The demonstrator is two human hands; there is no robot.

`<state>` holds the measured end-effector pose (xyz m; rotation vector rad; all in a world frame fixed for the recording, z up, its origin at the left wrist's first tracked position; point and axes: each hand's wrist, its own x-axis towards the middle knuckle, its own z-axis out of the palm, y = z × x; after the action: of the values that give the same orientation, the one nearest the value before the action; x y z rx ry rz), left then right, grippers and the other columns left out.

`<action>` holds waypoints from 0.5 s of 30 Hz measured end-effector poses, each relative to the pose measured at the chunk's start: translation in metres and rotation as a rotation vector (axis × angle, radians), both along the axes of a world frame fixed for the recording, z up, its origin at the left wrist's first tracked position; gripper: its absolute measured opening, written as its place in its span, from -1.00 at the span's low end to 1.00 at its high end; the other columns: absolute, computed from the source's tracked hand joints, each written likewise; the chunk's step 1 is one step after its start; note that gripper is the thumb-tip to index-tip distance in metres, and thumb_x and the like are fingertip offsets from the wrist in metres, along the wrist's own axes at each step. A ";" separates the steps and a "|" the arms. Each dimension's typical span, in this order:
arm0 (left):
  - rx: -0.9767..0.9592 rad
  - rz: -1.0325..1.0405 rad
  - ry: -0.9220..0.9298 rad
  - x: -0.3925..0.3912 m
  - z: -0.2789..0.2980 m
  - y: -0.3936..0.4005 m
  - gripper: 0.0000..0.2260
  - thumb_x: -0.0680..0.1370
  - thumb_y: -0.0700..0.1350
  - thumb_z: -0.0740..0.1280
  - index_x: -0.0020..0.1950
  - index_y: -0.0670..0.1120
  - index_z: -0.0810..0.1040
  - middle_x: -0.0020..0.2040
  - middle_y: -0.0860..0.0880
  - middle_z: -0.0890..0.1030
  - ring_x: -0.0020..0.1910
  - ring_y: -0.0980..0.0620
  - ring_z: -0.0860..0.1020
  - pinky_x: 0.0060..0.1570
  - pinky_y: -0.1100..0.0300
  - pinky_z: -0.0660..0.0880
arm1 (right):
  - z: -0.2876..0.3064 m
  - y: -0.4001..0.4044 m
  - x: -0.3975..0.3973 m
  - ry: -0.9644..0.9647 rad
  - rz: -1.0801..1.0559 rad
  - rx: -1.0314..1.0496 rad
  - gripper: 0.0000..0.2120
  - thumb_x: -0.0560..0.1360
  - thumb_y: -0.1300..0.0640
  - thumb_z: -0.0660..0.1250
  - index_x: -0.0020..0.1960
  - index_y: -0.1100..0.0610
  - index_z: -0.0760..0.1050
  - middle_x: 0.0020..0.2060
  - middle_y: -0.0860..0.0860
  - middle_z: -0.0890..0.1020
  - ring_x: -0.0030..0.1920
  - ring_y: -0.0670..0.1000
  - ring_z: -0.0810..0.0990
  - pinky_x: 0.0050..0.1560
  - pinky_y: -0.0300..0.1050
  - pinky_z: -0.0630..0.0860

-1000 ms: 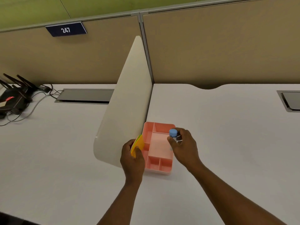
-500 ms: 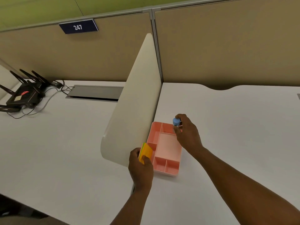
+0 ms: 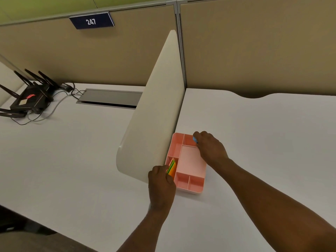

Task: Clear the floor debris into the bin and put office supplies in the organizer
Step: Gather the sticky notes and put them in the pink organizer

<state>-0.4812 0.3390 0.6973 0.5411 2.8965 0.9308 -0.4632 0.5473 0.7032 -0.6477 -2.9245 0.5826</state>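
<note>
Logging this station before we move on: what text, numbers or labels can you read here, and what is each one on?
"247": white digits on the dark blue plate fixed to the top of the tan partition.
Router at far left: a red mark and a pale sticker, both too small to read.
Pink organizer: no text visible.

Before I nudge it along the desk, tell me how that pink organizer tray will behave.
The pink organizer tray looks like thin plastic with mostly empty compartments, so probably light and quick to slide on the smooth desk. Low and wide, it seems unlikely to tip. It likely stays rigid.
</note>
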 end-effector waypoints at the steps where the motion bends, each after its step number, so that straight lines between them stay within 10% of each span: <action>1: -0.007 -0.008 0.022 0.001 0.000 -0.001 -0.83 0.53 -0.18 0.36 0.12 -0.12 0.60 -0.03 -0.04 0.61 -0.07 0.08 0.49 -0.16 0.32 0.45 | 0.000 0.001 0.001 -0.008 0.000 0.015 -0.83 0.60 0.16 0.19 0.18 0.11 0.39 0.00 0.08 0.53 -0.06 0.06 0.52 -0.21 -0.11 0.44; 15: -0.047 -0.119 0.095 0.005 -0.011 -0.021 -0.82 0.46 -0.07 0.44 0.05 0.00 0.60 -0.12 0.12 0.62 -0.11 0.10 0.48 -0.16 0.22 0.52 | -0.015 -0.002 0.028 0.131 -0.175 0.059 -0.74 0.39 0.47 0.34 0.02 0.27 0.61 -0.09 0.15 0.60 -0.08 0.15 0.50 -0.19 -0.05 0.51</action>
<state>-0.4766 0.3181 0.6862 0.7638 2.9218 0.8410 -0.4354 0.5448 0.6884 -0.8142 -2.7177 0.4971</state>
